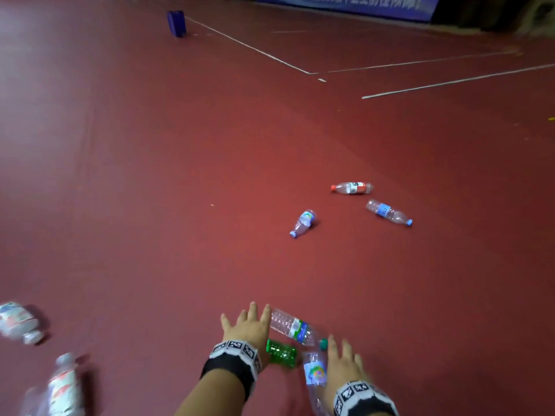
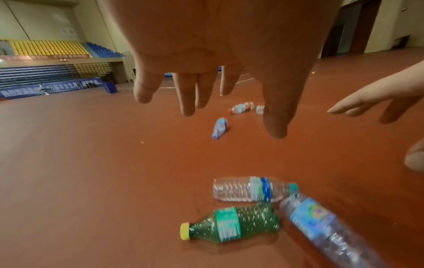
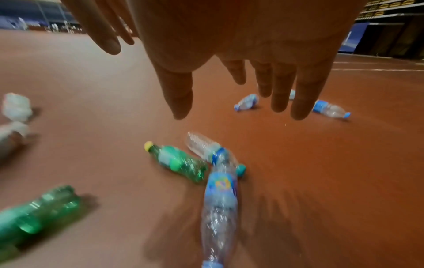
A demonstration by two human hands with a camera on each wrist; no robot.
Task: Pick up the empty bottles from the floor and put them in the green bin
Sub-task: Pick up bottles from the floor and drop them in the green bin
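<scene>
One head camera, two wrist cameras, all aimed at the floor (image 1: 180, 175).
The head view looks forward and down from above; each wrist view sits low, close under its palm, facing forward. All three share the green bottle (image 1: 281, 353) cluster at lower centre.

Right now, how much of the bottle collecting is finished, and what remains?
Nothing looks done: no green bin is in view. In hand: nothing; the left hand and right hand hang open over a green bottle and two clear bottles. Left: those three, three farther bottles, and others at the left.
</scene>
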